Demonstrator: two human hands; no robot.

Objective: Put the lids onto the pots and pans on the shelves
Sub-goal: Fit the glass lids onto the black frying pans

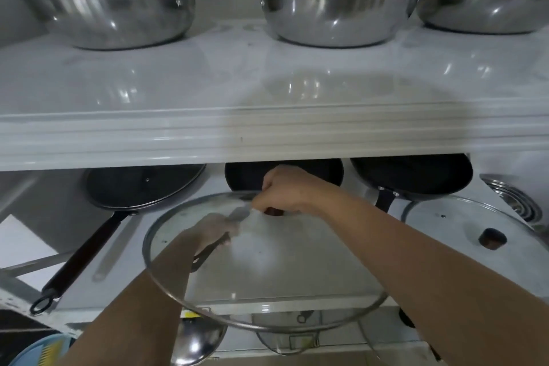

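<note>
My right hand (286,190) grips the dark knob of a large glass lid (267,276) and holds it in the air in front of the lower shelf. Seen through the glass, my left hand (212,232) is shut on the handle of the middle black pan (312,172), which sits uncovered under the shelf edge. A black pan at the left (142,187) carries a glass lid. To the right stands another black pan (416,175) with no lid. Three steel pots (118,15) (332,15) (490,6) on the upper shelf all wear lids.
A second glass lid with a dark knob (463,226) lies on the lower shelf at the right, beside a stack of steel rings (517,202). The thick white upper shelf edge (178,140) overhangs the pans. A steel ladle (196,342) hangs below.
</note>
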